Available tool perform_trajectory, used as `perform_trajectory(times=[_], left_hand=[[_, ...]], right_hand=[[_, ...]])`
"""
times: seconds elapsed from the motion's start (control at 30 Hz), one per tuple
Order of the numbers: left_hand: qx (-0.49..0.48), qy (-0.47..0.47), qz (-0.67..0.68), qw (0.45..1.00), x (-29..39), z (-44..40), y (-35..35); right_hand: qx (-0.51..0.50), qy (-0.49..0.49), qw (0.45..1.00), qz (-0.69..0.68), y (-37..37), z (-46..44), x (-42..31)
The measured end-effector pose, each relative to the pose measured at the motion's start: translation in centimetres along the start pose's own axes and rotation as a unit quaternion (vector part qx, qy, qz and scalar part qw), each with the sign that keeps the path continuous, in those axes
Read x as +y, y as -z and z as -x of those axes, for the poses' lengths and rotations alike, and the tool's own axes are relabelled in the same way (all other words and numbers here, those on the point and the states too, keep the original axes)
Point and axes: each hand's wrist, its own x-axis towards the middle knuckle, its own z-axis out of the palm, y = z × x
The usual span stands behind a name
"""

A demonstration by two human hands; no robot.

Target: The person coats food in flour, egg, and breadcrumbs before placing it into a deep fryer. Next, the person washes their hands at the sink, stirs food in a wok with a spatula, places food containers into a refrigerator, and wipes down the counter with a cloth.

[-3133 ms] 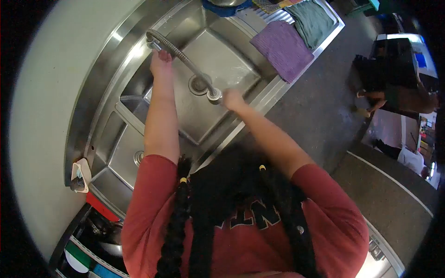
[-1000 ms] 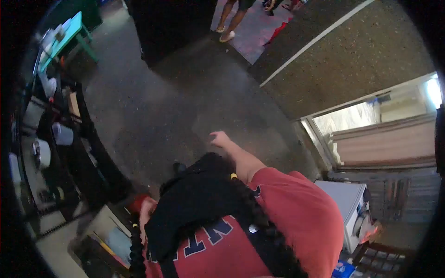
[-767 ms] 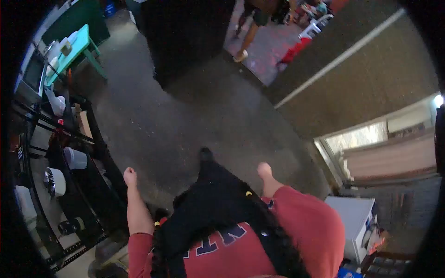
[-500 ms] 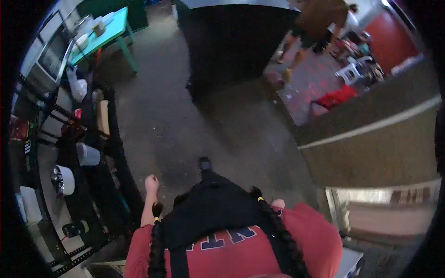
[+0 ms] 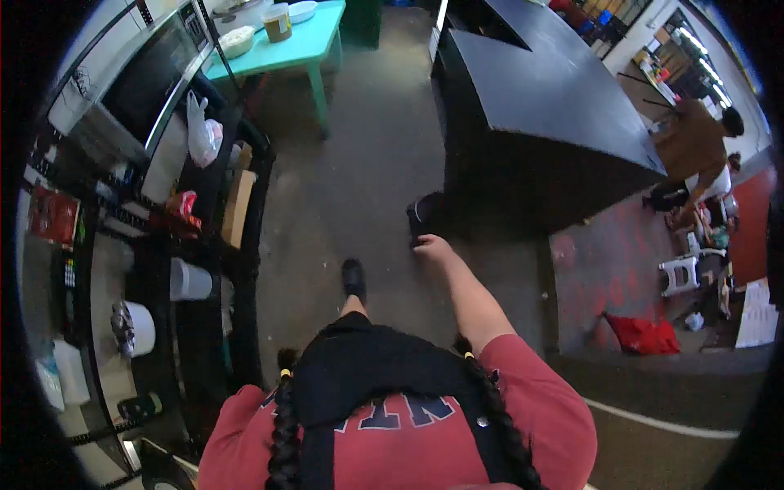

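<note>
– Since half a second ago the right hand [image 5: 434, 248] has swung forward to the centre of the frame; the left hand has gone from view.
– Holding anything?
– Right fingers loosely curled, half open, on nothing that shows; the left I cannot tell.
– And what is nearest?
– Dark shoe [image 5: 420, 214], centre of the frame, just above the right hand; black counter [image 5: 555, 90], upper right; turquoise table [image 5: 309, 47], upper left, with a tub [image 5: 278, 24] on it.
</note>
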Motion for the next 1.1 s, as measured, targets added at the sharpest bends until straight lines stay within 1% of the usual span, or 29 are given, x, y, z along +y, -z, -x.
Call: perform_trajectory(times=[0.07, 0.1, 0.17, 0.2, 0.23, 0.27, 0.3, 0.33, 0.37, 0.4, 0.43, 0.47, 0.5, 0.53, 0.57, 0.6, 0.67, 0.7, 0.73, 0.77, 0.8, 0.83, 0.87, 0.9, 0.93, 1.0, 1.03, 1.07, 1.1], left_hand=[[0.002, -0.017, 0.011, 1.0, 5.7, -5.9, 2.3], [0.005, -0.019, 0.011, 1.0, 7.8, -8.9, 4.1], [0.037, -0.008, -0.001, 0.999, 10.6, -15.1, 9.5], [0.058, 0.002, -0.01, 0.998, 11.5, -18.0, 12.8], [0.099, -0.008, -0.029, 0.995, 11.9, -20.6, 16.6], [0.134, -0.024, -0.084, 0.987, 14.5, -24.4, 20.5], [0.16, -0.045, -0.146, 0.975, 18.8, -28.9, 23.6], [0.093, -0.055, -0.334, 0.936, 25.6, -34.0, 25.2], [0.011, -0.073, -0.156, 0.985, 32.6, -36.5, 26.6], [-0.072, -0.088, 0.028, 0.993, 40.5, -38.0, 27.1], [-0.126, -0.058, -0.097, 0.986, 52.6, -32.5, 30.5], [-0.127, -0.105, -0.143, 0.976, 57.3, -37.6, 29.6], [-0.137, -0.166, -0.104, 0.971, 63.8, -37.0, 30.9], [-0.144, -0.222, -0.109, 0.958, 69.2, -38.5, 31.3], [-0.153, -0.275, -0.114, 0.942, 73.7, -40.0, 31.6], [-0.152, -0.277, -0.116, 0.942, 77.5, -40.6, 32.0], [-0.255, -0.368, -0.067, 0.892, 85.5, -42.2, 33.3], [-0.283, -0.355, -0.047, 0.89, 87.5, -46.0, 32.4], [-0.305, -0.345, -0.031, 0.887, 89.4, -49.6, 32.3], [-0.262, -0.331, -0.079, 0.903, 91.6, -50.6, 33.7], [-0.214, -0.281, -0.087, 0.932, 94.0, -50.9, 35.5], [-0.162, -0.314, -0.054, 0.934, 94.6, -53.7, 36.7], [-0.107, -0.35, -0.012, 0.93, 95.2, -56.8, 37.5], [-0.068, -0.316, -0.009, 0.946, 96.5, -59.4, 39.2], [-0.032, -0.28, -0.005, 0.959, 97.7, -62.2, 40.8], [0.081, -0.28, 0.042, 0.956, 98.5, -67.5, 43.2], [0.072, -0.274, 0.074, 0.956, 98.2, -71.6, 44.0], [0.062, -0.269, 0.098, 0.956, 98.7, -75.4, 44.7], [0.061, -0.273, 0.095, 0.955, 100.7, -76.8, 46.3]], right_hand=[[0.02, 0.075, 0.997, -0.012, -0.3, -6.7, -8.1], [0.019, 0.075, 0.997, -0.016, -0.9, -9.5, -10.7], [0.095, 0.071, 0.988, 0.104, -0.4, -15.2, -15.8], [0.114, 0.045, 0.989, 0.082, -0.3, -18.1, -17.2], [0.126, 0.055, 0.985, 0.104, -0.2, -20.2, -18.3], [0.139, 0.066, 0.981, 0.122, 0.4, -23.9, -19.4], [0.141, 0.069, 0.98, 0.12, 1.6, -27.2, -21.3], [0.099, 0.055, 0.983, 0.142, 2.9, -30.1, -23.2], [0.055, 0.039, 0.984, 0.163, 3.8, -32.7, -24.8], [0.054, 0.037, 0.985, 0.16, 4.7, -34.0, -26.9], [0.116, -0.032, 0.955, 0.272, 6.0, -34.6, -29.4], [0.151, -0.062, 0.931, 0.326, 7.6, -37.7, -31.0], [0.181, -0.095, 0.904, 0.376, 9.1, -41.0, -32.5], [-0.06, -0.21, 0.904, 0.368, 11.9, -47.0, -32.9], [-0.299, -0.31, 0.838, 0.334, 14.0, -51.7, -33.5], [-0.298, -0.309, 0.84, 0.333, 15.3, -54.9, -34.1], [-0.251, -0.274, 0.866, 0.334, 18.4, -61.1, -35.2], [-0.237, -0.262, 0.875, 0.332, 19.9, -64.1, -35.3], [-0.196, -0.283, 0.878, 0.333, 21.3, -67.1, -35.7], [-0.183, -0.279, 0.881, 0.335, 22.3, -71.9, -34.2], [-0.17, -0.274, 0.885, 0.337, 23.1, -76.9, -32.5], [-0.183, -0.249, 0.885, 0.349, 23.0, -83.0, -28.6], [-0.186, -0.246, 0.881, 0.358, 22.8, -86.6, -27.8], [-0.121, -0.154, 0.892, 0.408, 23.6, -89.8, -27.4], [-0.056, -0.06, 0.888, 0.453, 24.8, -92.5, -27.1], [0.0, -0.097, 0.928, 0.36, 25.2, -95.1, -27.5], [-0.263, -0.038, 0.833, 0.486, 26.6, -96.4, -29.1], [-0.313, -0.088, 0.868, 0.374, 26.8, -95.6, -31.7], [-0.314, -0.087, 0.887, 0.328, 25.4, -98.0, -28.7]])
